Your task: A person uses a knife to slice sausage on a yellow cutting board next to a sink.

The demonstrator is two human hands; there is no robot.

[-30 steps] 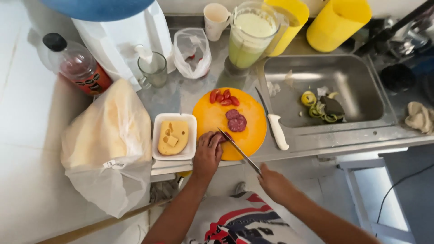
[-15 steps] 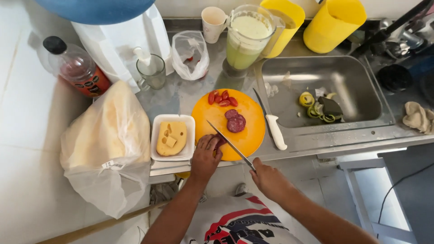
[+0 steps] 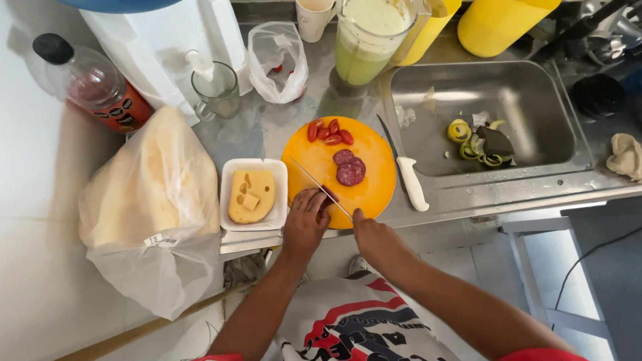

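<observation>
A stainless steel counter (image 3: 281, 130) with an inset sink (image 3: 535, 113) stands against pale tiled wall (image 3: 27, 200), evenly lit, above a light floor (image 3: 602, 267).

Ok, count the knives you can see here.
2. One thin knife is in the right hand, its blade over the orange cutting board beside the left hand. A white-handled knife lies on the sink's edge. Others may be hidden.
</observation>
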